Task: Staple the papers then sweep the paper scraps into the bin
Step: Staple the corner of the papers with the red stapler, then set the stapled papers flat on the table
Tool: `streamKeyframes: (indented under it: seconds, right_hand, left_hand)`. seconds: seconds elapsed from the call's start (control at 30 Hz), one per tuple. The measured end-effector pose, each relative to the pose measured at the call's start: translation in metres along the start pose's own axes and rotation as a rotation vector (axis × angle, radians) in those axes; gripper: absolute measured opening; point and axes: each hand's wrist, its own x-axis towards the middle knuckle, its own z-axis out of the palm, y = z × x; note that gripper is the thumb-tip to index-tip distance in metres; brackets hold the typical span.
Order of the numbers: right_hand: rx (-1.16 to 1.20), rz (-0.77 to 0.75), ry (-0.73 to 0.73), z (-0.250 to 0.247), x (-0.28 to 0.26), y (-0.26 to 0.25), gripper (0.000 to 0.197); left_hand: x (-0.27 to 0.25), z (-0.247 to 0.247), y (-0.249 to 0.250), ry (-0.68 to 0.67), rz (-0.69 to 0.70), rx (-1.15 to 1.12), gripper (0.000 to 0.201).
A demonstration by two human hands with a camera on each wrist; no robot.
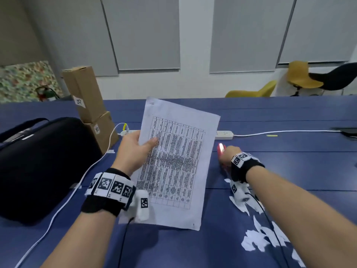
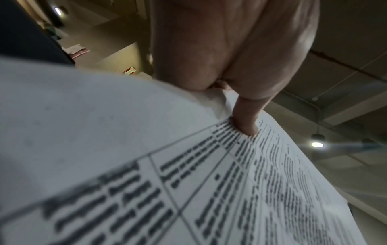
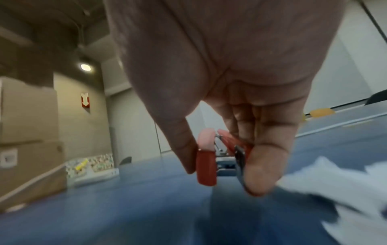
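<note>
paper scraps (image 1: 258,236) are lying nearest us on the blue table (image 1: 289,171), under our right arm. our right hand (image 1: 234,158) is pinching the red stapler (image 3: 206,165) just right of the papers (image 1: 173,161), long axis pointing away; our left hand (image 1: 133,151) is gripping their left edge.

Two bare forearms enter from the lower edge of the head view. Each wrist wears a black fabric band (image 1: 100,202) ringed with white squares printed with black-and-white coded markers — the right band (image 1: 243,165) sits at centre right. A small white camera block hangs under each wrist, trailing a thin black cable (image 1: 123,242).
</note>
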Motion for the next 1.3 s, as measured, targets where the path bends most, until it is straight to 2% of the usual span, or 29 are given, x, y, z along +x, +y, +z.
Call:
streamKeyframes:
  seconds: [0.1, 0.17, 0.23, 0.27, 0.3, 0.33, 0.37, 0.4, 0.43, 0.5, 0.57, 0.63, 0.67, 0.7, 0.77, 0.8, 0.83, 0.9, 0.93, 1.0, 1.1, 1.2, 1.3]
  right_hand:
    - [-0.05, 0.015, -0.017, 0.004, -0.002, 0.0, 0.027]
    - [-0.098, 0.056, -0.02, 0.003, -0.002, 0.003, 0.048]
    - [0.006, 0.129, 0.078, -0.004, -0.006, 0.003, 0.078]
    - [0.187, 0.103, 0.138, -0.009, -0.011, -0.002, 0.087]
    - [0.476, 0.009, 0.145, -0.015, -0.02, -0.007, 0.088]
    - [0.863, -0.084, 0.081, -0.019, -0.027, -0.012, 0.079]
    - [1.187, -0.133, -0.097, -0.021, -0.036, -0.016, 0.067]
    - [1.378, -0.176, -0.273, -0.023, -0.046, -0.018, 0.058]
    - [1.426, -0.23, -0.39, -0.022, -0.051, -0.018, 0.053]
    - [1.404, -0.313, -0.447, -0.018, -0.056, -0.018, 0.053]
    - [1.395, -0.315, -0.4, -0.013, -0.049, -0.017, 0.057]
    - [1.29, -0.283, -0.189, -0.008, -0.041, -0.026, 0.032]
    - [1.204, -0.233, -0.058, -0.003, -0.033, -0.031, 0.015]
    - [1.133, -0.16, 0.049, 0.005, -0.021, -0.035, 0.008]
    - [1.085, -0.025, 0.137, 0.021, 0.008, -0.043, 0.015]
    - [1.064, 0.028, 0.146, 0.025, 0.02, -0.047, 0.019]
    - [1.028, 0.066, 0.147, 0.027, 0.029, -0.052, 0.022]
    - [0.924, 0.102, 0.133, 0.032, 0.049, -0.06, 0.032]
    - [0.863, 0.128, 0.116, 0.034, 0.056, -0.065, 0.029]
    - [0.796, 0.164, 0.065, 0.037, 0.075, -0.075, 0.017]
    - [0.79, 0.193, 0.01, 0.036, 0.095, -0.079, 0.032]
    - [0.762, 0.176, -0.002, 0.025, 0.094, -0.075, 0.026]
    - [0.772, 0.144, -0.009, 0.012, 0.078, -0.067, 0.04]
  left_hand:
    - [0.006, 0.007, -0.006, -0.001, -0.025, -0.054, 0.013]
    - [0.01, 0.012, -0.01, 0.003, -0.044, -0.077, 0.009]
    - [0.016, 0.019, -0.017, 0.005, -0.075, -0.113, 0.023]
    - [0.02, 0.022, -0.02, 0.005, -0.099, -0.134, 0.027]
    - [0.024, 0.025, -0.025, 0.01, -0.121, -0.15, 0.028]
    - [0.028, 0.027, -0.029, 0.017, -0.147, -0.162, 0.03]
    - [0.033, 0.03, -0.032, 0.026, -0.169, -0.17, 0.031]
    - [0.037, 0.032, -0.035, 0.036, -0.191, -0.173, 0.031]
    - [0.041, 0.034, -0.038, 0.044, -0.205, -0.181, 0.031]
    - [0.051, 0.035, -0.046, 0.067, -0.226, -0.178, 0.03]
    - [0.061, 0.036, -0.055, 0.109, -0.242, -0.126, 0.03]
    - [0.073, 0.036, -0.062, 0.091, -0.242, -0.11, 0.033]
    - [0.077, 0.037, -0.064, 0.048, -0.257, -0.114, 0.037]
    - [0.082, 0.039, -0.067, -0.005, -0.3, -0.129, 0.044]
    - [0.091, 0.041, -0.081, -0.115, -0.48, -0.033, 0.056]
    - [0.093, 0.042, -0.087, -0.163, -0.532, 0.093, 0.05]
    - [0.095, 0.044, -0.093, -0.18, -0.526, 0.224, 0.039]
    - [0.104, 0.052, -0.104, -0.113, -0.435, 0.416, 0.024]
    - [0.106, 0.058, -0.107, -0.076, -0.403, 0.449, 0.02]
    - [0.113, 0.071, -0.113, -0.015, -0.354, 0.474, 0.023]
    - [0.12, 0.088, -0.125, -0.046, -0.33, 0.531, 0.025]
    - [0.12, 0.086, -0.124, -0.096, -0.348, 0.578, 0.029]
    - [0.106, 0.08, -0.113, -0.168, -0.367, 0.658, 0.045]
